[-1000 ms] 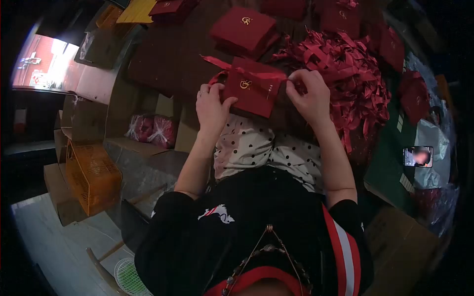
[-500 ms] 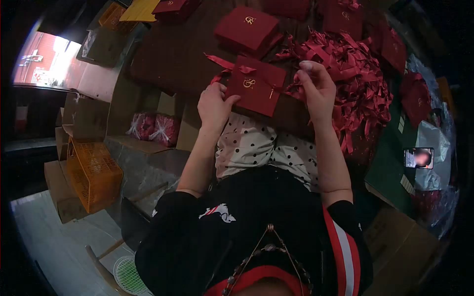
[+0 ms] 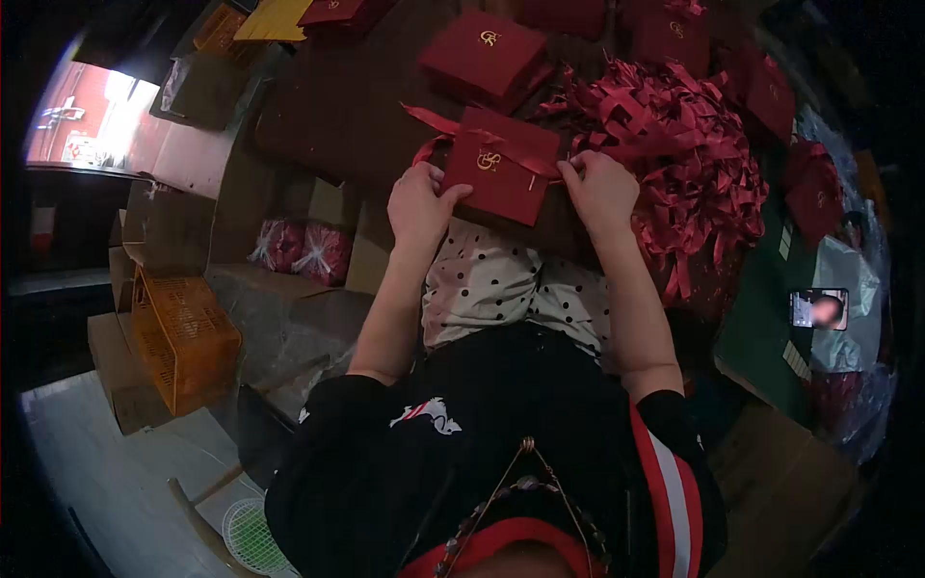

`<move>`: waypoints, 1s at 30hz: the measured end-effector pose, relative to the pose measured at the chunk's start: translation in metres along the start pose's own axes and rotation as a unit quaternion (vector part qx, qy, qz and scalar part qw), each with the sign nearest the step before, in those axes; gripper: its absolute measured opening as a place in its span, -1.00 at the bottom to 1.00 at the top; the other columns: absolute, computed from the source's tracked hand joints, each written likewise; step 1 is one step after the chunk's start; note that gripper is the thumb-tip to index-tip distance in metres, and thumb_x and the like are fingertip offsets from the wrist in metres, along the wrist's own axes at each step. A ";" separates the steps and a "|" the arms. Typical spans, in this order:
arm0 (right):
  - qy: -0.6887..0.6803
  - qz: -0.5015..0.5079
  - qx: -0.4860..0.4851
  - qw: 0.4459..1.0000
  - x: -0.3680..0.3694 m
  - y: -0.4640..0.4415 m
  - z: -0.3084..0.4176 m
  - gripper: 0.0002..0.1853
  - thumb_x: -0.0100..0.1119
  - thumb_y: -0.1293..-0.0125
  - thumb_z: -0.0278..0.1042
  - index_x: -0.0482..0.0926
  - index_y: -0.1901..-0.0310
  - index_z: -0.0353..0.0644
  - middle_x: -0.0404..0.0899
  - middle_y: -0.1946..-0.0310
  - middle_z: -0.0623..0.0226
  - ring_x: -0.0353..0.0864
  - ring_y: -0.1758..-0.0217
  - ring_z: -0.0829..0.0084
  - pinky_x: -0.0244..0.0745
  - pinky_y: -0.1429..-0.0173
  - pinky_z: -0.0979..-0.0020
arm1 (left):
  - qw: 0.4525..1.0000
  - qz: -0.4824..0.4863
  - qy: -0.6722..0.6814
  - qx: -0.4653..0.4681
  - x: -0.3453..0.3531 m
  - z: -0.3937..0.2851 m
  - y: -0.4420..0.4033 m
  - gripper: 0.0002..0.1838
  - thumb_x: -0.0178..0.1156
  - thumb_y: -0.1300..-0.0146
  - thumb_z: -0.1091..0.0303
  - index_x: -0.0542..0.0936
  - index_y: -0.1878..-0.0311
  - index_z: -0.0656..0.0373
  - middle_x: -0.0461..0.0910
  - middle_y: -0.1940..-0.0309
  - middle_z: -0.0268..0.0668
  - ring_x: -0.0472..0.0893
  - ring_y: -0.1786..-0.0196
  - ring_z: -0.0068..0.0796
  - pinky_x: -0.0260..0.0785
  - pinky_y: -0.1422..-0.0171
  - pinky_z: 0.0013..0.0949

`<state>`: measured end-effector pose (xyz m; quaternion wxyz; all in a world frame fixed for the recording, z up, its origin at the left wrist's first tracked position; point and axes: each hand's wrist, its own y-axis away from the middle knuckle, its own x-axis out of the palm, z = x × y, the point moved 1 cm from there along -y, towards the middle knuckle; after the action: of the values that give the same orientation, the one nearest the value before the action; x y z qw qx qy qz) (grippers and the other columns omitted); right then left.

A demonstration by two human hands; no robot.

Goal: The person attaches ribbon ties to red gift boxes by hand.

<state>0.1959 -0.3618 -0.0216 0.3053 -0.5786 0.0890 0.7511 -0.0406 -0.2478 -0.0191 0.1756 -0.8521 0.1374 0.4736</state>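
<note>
Dark red, with a gold monogram stamped on its face, a flat gift packet (image 3: 501,190) is held just above the lap of someone in polka-dot trousers (image 3: 482,279). From where I stand, I can see the left hand (image 3: 421,204) at the packet's left edge, its thumb pressed flat on the front and its fingers curled round the side, gripping it. The right hand (image 3: 604,193) is at the packet's right edge, thumb and forefinger pinched together on a red satin ribbon (image 3: 515,152). That ribbon runs slantwise across the packet's front, and its loose end sticks out past the packet's upper left corner.

Just beyond the packet sits a stack of matching packets (image 3: 482,58), the same gold mark on top. To the packet's right is a great tangled heap of cut ribbons (image 3: 689,164), and well to the right of the packet a phone (image 3: 819,309) has its screen lit. Left of the packet and lower, some plastic-wrapped red bundles (image 3: 323,255) sit in an open carton; farther left of the packet stands an orange plastic crate (image 3: 188,337).
</note>
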 end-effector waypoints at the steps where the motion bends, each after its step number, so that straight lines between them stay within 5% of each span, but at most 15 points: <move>1: -0.070 -0.012 -0.017 0.997 0.003 -0.001 -0.001 -0.58 0.28 -0.33 0.14 0.71 0.29 -0.12 0.70 0.37 0.27 0.72 0.30 0.13 0.57 0.25 0.11 | 1.000 0.010 0.015 -0.016 -0.001 -0.001 0.000 -0.47 0.59 0.01 0.00 0.61 0.22 0.24 0.63 0.33 -0.15 0.65 0.26 -0.12 0.49 0.16 -0.13; 4: -0.147 -0.053 -0.051 0.986 -0.010 -0.001 0.015 -0.79 0.34 -0.35 -0.15 0.72 0.18 -0.10 0.71 0.27 0.31 0.73 0.22 0.24 0.60 0.23 0.20 | 0.999 -0.005 0.046 -0.019 0.005 0.004 0.002 -0.50 0.59 0.00 0.04 0.61 0.21 0.23 0.62 0.33 -0.16 0.64 0.26 -0.13 0.49 0.15 -0.14; 6: -0.422 -0.160 -0.123 0.884 -0.019 -0.002 0.026 -0.86 0.39 -0.30 -0.41 0.72 0.13 -0.17 0.73 0.24 0.30 0.75 0.19 0.36 0.61 0.22 0.36 | 0.998 -0.028 0.062 -0.007 0.008 0.006 0.005 -0.51 0.59 -0.01 0.07 0.60 0.20 0.23 0.62 0.33 -0.17 0.64 0.26 -0.13 0.49 0.14 -0.14; 7: -0.455 -0.118 -0.124 0.874 -0.024 0.000 0.028 -0.81 0.40 -0.25 -0.57 0.72 0.10 -0.19 0.75 0.18 0.32 0.75 0.14 0.44 0.59 0.22 0.49 | 0.996 -0.031 0.077 -0.016 0.008 0.005 0.005 -0.53 0.58 -0.02 0.09 0.61 0.19 0.23 0.62 0.33 -0.18 0.64 0.27 -0.15 0.50 0.13 -0.15; 10: -0.522 -0.084 -0.168 0.832 -0.034 0.008 0.045 -0.80 0.39 -0.26 -0.55 0.72 0.09 -0.18 0.76 0.17 0.32 0.75 0.16 0.43 0.58 0.18 0.48 | 0.993 -0.018 0.097 -0.059 0.007 -0.004 0.006 -0.54 0.57 -0.06 0.12 0.61 0.16 0.25 0.63 0.34 -0.21 0.65 0.30 -0.27 0.51 0.16 -0.21; 13: -0.348 -0.099 -0.264 0.894 -0.039 0.016 0.065 -0.78 0.42 -0.19 -0.48 0.73 0.11 -0.17 0.73 0.22 0.32 0.72 0.18 0.32 0.60 0.11 0.33 | 0.980 0.014 0.165 -0.114 0.007 -0.009 0.007 -0.59 0.57 -0.01 0.17 0.63 0.22 0.22 0.63 0.41 -0.21 0.64 0.33 -0.21 0.50 0.18 -0.21; 17: -0.281 -0.045 -0.231 0.930 0.008 0.024 0.066 -0.82 0.44 -0.16 -0.39 0.69 0.20 -0.11 0.70 0.27 0.35 0.69 0.22 0.24 0.58 0.17 0.24 | 0.973 0.012 0.206 -0.099 0.006 -0.011 0.010 -0.65 0.54 -0.09 0.25 0.67 0.17 0.26 0.64 0.41 -0.26 0.60 0.36 -0.43 0.49 0.21 -0.33; 18: -0.273 -0.039 -0.223 0.935 0.013 0.025 0.068 -0.84 0.42 -0.18 -0.35 0.66 0.23 -0.12 0.67 0.28 0.34 0.67 0.21 0.23 0.58 0.18 0.22 | 0.969 0.019 0.225 -0.100 0.006 -0.011 0.010 -0.69 0.51 -0.16 0.31 0.68 0.13 0.29 0.63 0.40 -0.31 0.56 0.35 -0.56 0.47 0.21 -0.38; 30: -0.161 -0.010 -0.255 0.953 0.023 0.019 0.083 -0.90 0.32 -0.19 -0.39 0.60 0.31 -0.16 0.60 0.31 0.24 0.62 0.21 0.12 0.57 0.15 0.12 | 0.950 0.000 0.308 -0.054 0.012 -0.010 0.027 -0.75 0.33 -0.30 0.43 0.67 -0.01 0.32 0.66 0.25 -0.29 0.58 0.21 -0.56 0.47 0.08 -0.41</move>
<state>0.1142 -0.3288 -0.0213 0.1650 -0.5096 -0.1619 0.8288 -0.0382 -0.2771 -0.0289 0.0786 -0.9647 0.1588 0.1949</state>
